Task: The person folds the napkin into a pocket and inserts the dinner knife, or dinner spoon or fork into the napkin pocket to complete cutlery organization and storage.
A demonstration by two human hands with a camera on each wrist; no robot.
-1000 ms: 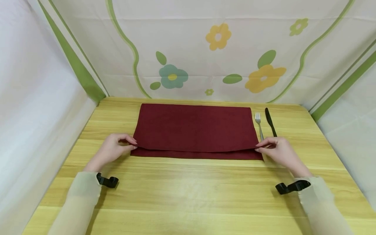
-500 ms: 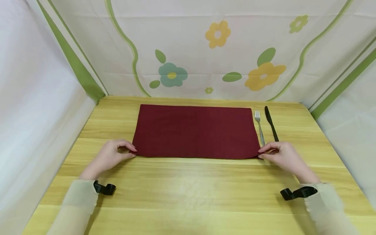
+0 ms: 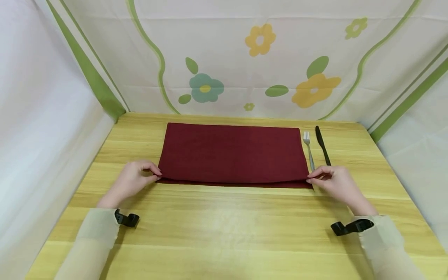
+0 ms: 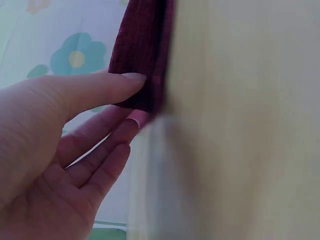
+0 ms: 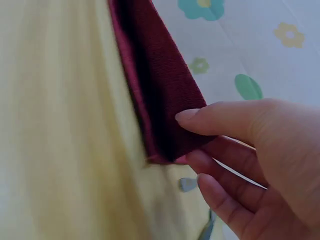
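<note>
A person's two hands hold the near corners of a doubled maroon cloth [image 3: 232,151] on a wood-grain table [image 3: 224,237], the upper layer raised slightly along the front. The left hand [image 3: 131,179] pinches one corner between thumb and fingers, and the right hand [image 3: 337,185] pinches the other the same way; both wrist views show the thumb pressed on the fabric with the fingertips beneath. Half a second earlier the upper layer's front edge lay almost level with that of the layer below; now it has lifted and drawn back, baring a thin strip of the lower layer [image 3: 297,184]. That suggests the two edges are being matched and do not yet lie flush, though the sides look nearly in line. The cloth lies toward the far side of the table, before a white backdrop [image 3: 241,66] printed with flowers. Just beside its right end lies a fork [image 3: 309,149], tines pointing away, with a dark knife [image 3: 322,146] farther right; the near end of the knife is hidden by the right hand.
</note>
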